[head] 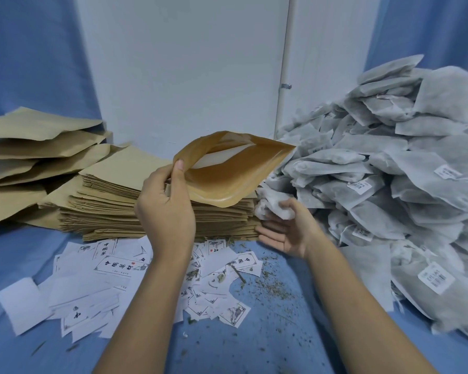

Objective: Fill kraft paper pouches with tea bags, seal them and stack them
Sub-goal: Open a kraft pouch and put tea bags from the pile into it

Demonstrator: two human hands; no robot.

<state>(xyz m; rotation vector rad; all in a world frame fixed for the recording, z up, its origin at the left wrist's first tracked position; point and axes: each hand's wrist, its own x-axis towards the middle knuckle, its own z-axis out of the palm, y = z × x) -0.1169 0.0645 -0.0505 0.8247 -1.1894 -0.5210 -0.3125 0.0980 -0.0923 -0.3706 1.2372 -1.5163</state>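
your left grip [168, 211] is pinching the left edge of an open kraft pouch [227, 179], thumb on the lip, and holding it with its mouth gaping toward you above the stack of flat pouches [106, 209] at the middle of the table [254, 341]. your right grip [284, 228] is curling around a crumpled tea bag [274, 209] just below the pouch's right corner, beside the big heap of tea bags [389, 163] on the right. printed paper labels [114, 276] and loose tea crumbs [273, 287] are lying on the near side.
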